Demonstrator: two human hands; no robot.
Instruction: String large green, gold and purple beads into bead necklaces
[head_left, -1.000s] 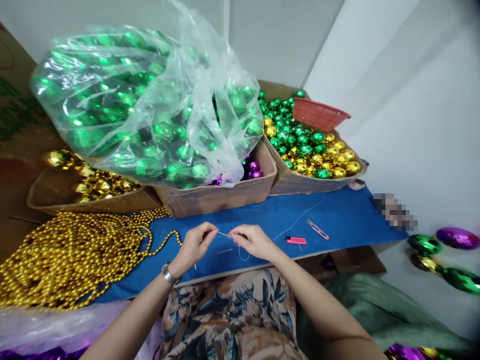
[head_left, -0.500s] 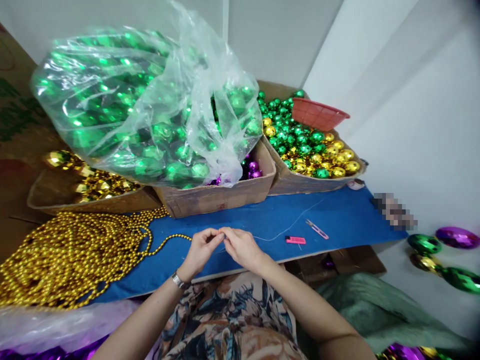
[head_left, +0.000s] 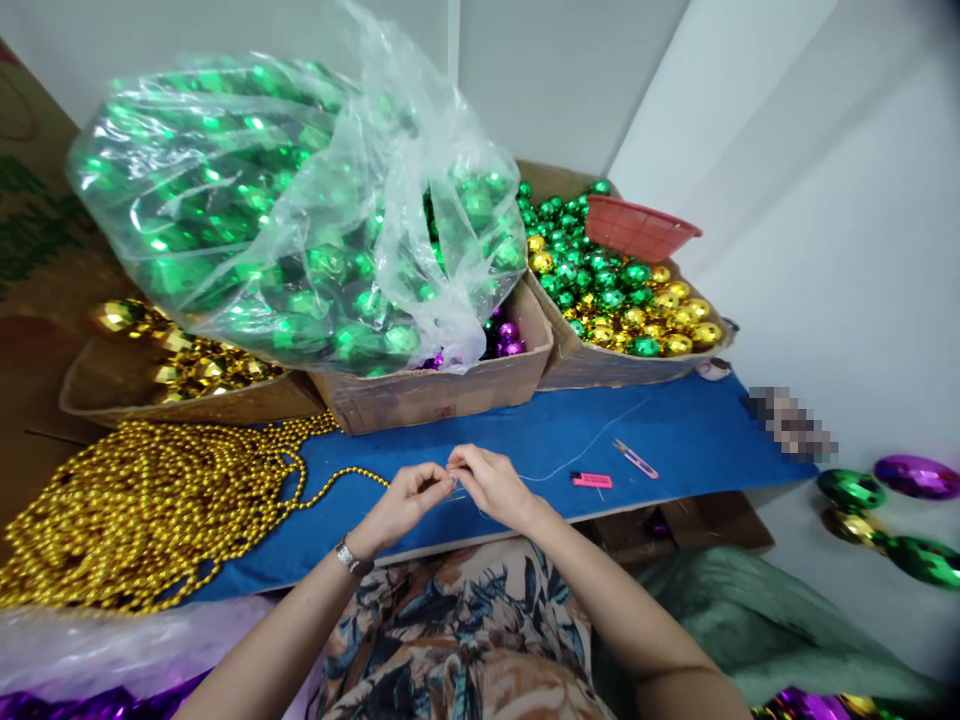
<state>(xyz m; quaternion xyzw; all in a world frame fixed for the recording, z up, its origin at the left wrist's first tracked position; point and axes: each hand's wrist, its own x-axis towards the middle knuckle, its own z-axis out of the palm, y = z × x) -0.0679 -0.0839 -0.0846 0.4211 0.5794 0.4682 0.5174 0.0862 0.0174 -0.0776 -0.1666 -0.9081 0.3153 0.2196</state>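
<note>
My left hand point(head_left: 411, 505) and my right hand point(head_left: 491, 487) meet above the blue tabletop, both closed in a pinch with fingertips nearly touching. A thin clear thread point(head_left: 574, 458) runs from behind my right hand across the cloth, and short pieces of it show below the fingertips. A strand of gold beads point(head_left: 341, 474) trails from the large gold bead pile point(head_left: 150, 510) to behind my left hand; its end is hidden there. To the right of my hands lie a pink lighter point(head_left: 592, 480) and pink-handled thread snips point(head_left: 636, 459).
Behind my hands stand cardboard boxes, one point(head_left: 442, 395) holding purple balls, another point(head_left: 622, 372) green and gold balls with a red basket point(head_left: 641, 230). A bulging clear bag point(head_left: 247, 230) of green balls rests on top. Large shiny ornaments point(head_left: 915, 476) hang at right.
My fingertips have drawn slightly apart. The right hand has lifted a little above the left, which has shifted slightly right and down.
</note>
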